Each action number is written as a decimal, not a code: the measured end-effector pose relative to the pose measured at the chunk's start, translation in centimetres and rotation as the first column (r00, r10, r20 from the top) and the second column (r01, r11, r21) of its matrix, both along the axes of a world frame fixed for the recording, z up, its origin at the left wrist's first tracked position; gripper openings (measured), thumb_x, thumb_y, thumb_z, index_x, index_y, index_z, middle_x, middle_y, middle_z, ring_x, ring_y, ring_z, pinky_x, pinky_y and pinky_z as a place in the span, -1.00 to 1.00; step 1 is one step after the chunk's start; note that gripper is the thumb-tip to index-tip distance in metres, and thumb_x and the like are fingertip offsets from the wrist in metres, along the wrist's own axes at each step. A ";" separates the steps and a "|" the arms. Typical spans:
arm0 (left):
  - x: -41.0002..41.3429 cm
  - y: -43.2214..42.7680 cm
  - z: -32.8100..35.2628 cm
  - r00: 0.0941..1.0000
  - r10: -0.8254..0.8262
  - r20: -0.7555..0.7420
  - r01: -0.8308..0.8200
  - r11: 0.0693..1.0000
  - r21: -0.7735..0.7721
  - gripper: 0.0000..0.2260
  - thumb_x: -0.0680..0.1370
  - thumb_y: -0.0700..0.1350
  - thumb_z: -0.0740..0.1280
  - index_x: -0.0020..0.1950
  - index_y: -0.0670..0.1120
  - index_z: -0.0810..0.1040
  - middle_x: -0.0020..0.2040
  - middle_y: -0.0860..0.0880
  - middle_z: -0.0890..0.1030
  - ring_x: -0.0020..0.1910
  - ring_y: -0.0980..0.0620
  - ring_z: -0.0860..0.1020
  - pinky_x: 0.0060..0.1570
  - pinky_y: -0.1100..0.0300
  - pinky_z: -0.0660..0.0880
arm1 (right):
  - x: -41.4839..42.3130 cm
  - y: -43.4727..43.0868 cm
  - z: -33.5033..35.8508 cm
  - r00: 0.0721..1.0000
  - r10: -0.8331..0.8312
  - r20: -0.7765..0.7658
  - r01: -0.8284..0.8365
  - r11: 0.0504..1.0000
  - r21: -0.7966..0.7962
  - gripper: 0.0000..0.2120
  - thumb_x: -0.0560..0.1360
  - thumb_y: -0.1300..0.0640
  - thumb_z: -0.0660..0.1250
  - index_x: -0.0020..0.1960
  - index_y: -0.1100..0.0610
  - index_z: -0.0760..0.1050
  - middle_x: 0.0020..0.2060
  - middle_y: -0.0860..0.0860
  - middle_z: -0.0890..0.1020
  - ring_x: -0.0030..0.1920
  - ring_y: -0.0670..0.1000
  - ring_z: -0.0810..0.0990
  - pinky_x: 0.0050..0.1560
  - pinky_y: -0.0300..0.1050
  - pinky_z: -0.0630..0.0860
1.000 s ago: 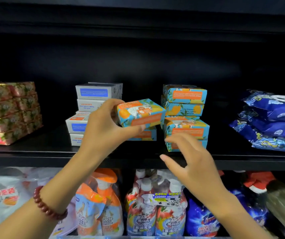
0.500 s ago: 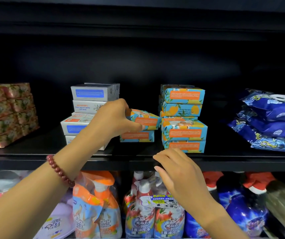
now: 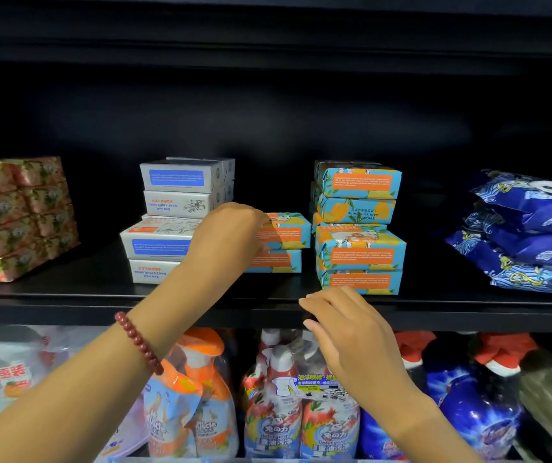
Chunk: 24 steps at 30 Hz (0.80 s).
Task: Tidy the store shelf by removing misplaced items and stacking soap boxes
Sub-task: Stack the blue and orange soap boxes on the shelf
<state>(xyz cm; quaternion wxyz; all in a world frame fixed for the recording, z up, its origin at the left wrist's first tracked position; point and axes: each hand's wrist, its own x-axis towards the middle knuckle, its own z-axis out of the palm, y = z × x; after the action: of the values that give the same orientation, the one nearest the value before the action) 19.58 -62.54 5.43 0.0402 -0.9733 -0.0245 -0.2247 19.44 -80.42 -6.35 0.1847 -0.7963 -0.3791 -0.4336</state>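
Black shelf: left hand fingers seemingly grip soap box; right hand relaxed, empty.

Matt printed card soap boxes; glossy plastic blue packs; smooth black shelf, probably painted metal.

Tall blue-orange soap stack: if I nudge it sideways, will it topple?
Probably the blue-orange stack shifts layer by layer, since its four boxes sit unevenly offset. The boxes look stiff and flat-sided, so they should slide rather than roll.
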 end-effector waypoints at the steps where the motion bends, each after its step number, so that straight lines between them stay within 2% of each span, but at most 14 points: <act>1: 0.2 -0.1 0.4 0.998 0.026 -0.062 -0.027 1.000 -0.007 -0.55 0.56 -0.02 0.33 0.43 -0.04 0.37 0.29 -0.07 0.50 0.25 -0.06 0.47 0.21 0.04 0.45 | 0.0 0.0 0.0 1.000 0.000 -0.011 0.000 1.000 -0.007 -0.76 0.49 0.12 0.16 0.00 0.13 0.58 -0.11 -0.05 0.59 -0.09 -0.05 0.51 -0.13 -0.24 0.50; 3: 0.5 -0.4 0.7 0.991 0.048 -0.123 -0.047 0.999 0.006 -0.52 0.56 -0.01 0.32 0.45 -0.05 0.32 0.30 -0.08 0.49 0.25 -0.07 0.48 0.21 0.04 0.45 | -0.2 -0.1 0.2 0.999 0.005 -0.032 -0.006 1.000 -0.021 -0.75 0.49 0.12 0.16 0.02 0.13 0.58 -0.10 -0.05 0.59 -0.08 -0.06 0.50 -0.13 -0.24 0.51; 5: 0.5 -0.2 0.2 0.998 0.018 -0.063 -0.018 1.000 0.001 -0.56 0.55 -0.02 0.33 0.40 -0.07 0.37 0.27 -0.07 0.51 0.21 -0.06 0.50 0.14 0.06 0.48 | -0.4 -0.2 0.4 0.999 0.020 -0.045 -0.021 1.000 -0.021 -0.76 0.50 0.10 0.17 0.03 0.13 0.57 -0.09 -0.05 0.58 -0.06 -0.07 0.50 -0.10 -0.24 0.50; 8: -0.4 0.6 -1.8 0.963 -0.154 0.219 0.165 0.986 -0.030 -0.63 0.48 -0.07 0.41 0.25 -0.14 0.51 0.19 -0.07 0.55 0.16 -0.10 0.51 0.03 0.01 0.51 | -0.7 -1.0 1.8 0.998 0.062 -0.025 -0.059 0.994 0.090 -0.78 0.49 0.11 0.26 0.07 0.17 0.57 -0.03 -0.03 0.58 0.03 -0.06 0.52 0.03 -0.22 0.46; 10: -1.2 0.9 -3.5 0.858 -0.297 0.419 0.336 0.942 -0.020 -0.72 0.43 -0.08 0.44 0.09 -0.17 0.59 0.07 -0.10 0.62 0.06 -0.15 0.56 -0.07 0.00 0.56 | -0.3 -2.1 3.4 0.999 0.013 0.035 -0.019 0.986 0.166 -0.73 0.45 0.14 0.34 0.11 0.21 0.55 0.04 0.03 0.58 0.10 -0.03 0.50 0.16 -0.23 0.41; 11: -1.7 0.8 -4.4 0.821 -0.335 0.462 0.391 0.920 -0.027 -0.75 0.43 -0.03 0.40 0.01 -0.15 0.62 0.00 -0.07 0.64 -0.01 -0.13 0.58 -0.12 0.04 0.56 | 0.2 -2.7 4.1 0.999 -0.025 0.040 0.017 0.983 0.182 -0.68 0.42 0.15 0.37 0.14 0.23 0.54 0.07 0.06 0.57 0.14 -0.02 0.48 0.21 -0.25 0.37; 14: -2.8 0.7 -7.1 0.833 -0.391 0.392 0.484 0.858 -0.173 -0.69 0.45 0.14 0.24 -0.11 -0.04 0.65 -0.15 0.07 0.66 -0.12 0.05 0.59 -0.19 0.18 0.52 | 2.2 -4.1 5.5 0.993 -0.098 -0.066 0.106 0.987 0.123 -0.51 0.36 0.14 0.45 0.23 0.27 0.48 0.17 0.13 0.55 0.22 0.02 0.41 0.27 -0.21 0.29; 17: -3.0 0.9 -8.7 0.863 -0.373 0.341 0.472 0.837 -0.278 -0.63 0.47 0.21 0.18 -0.11 0.02 0.68 -0.12 0.15 0.68 -0.10 0.16 0.60 -0.17 0.28 0.48 | 3.1 -4.5 5.6 0.977 -0.123 -0.176 0.135 0.989 0.061 -0.43 0.30 0.17 0.54 0.26 0.26 0.47 0.16 0.14 0.56 0.21 0.08 0.45 0.23 -0.07 0.39; 19: -2.8 0.9 -8.9 0.872 -0.351 0.340 0.453 0.842 -0.293 -0.61 0.47 0.23 0.16 -0.10 0.03 0.69 -0.10 0.16 0.68 -0.08 0.15 0.61 -0.16 0.29 0.46 | 3.1 -4.5 5.6 0.983 -0.125 -0.131 0.133 0.990 0.051 -0.46 0.27 0.18 0.56 0.20 0.23 0.49 0.11 0.11 0.57 0.15 0.07 0.46 0.17 -0.01 0.43; 21: -2.8 0.8 -8.8 0.880 -0.339 0.333 0.443 0.839 -0.315 -0.59 0.45 0.25 0.15 -0.10 0.03 0.69 -0.10 0.16 0.68 -0.07 0.15 0.61 -0.16 0.33 0.42 | 2.7 -4.3 5.4 0.988 -0.142 -0.053 0.144 0.989 0.034 -0.51 0.27 0.18 0.55 0.15 0.21 0.49 0.05 0.10 0.57 0.11 0.06 0.43 0.14 -0.06 0.36; 24: -3.1 0.7 -8.5 0.888 -0.321 0.328 0.429 0.833 -0.348 -0.55 0.41 0.31 0.13 -0.09 0.06 0.69 -0.10 0.18 0.67 -0.05 0.19 0.58 -0.17 0.41 0.37 | 2.1 -4.1 5.2 0.985 -0.155 0.072 0.152 0.987 0.046 -0.64 0.33 0.21 0.32 0.12 0.20 0.49 0.00 0.09 0.56 0.06 0.04 0.40 0.05 -0.19 0.22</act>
<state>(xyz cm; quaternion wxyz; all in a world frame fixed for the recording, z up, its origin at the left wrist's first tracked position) 16.45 -61.86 -3.06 -0.2141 -0.9076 0.1167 -0.3418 21.52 -84.55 -1.18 0.1526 -0.8024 -0.3146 -0.4836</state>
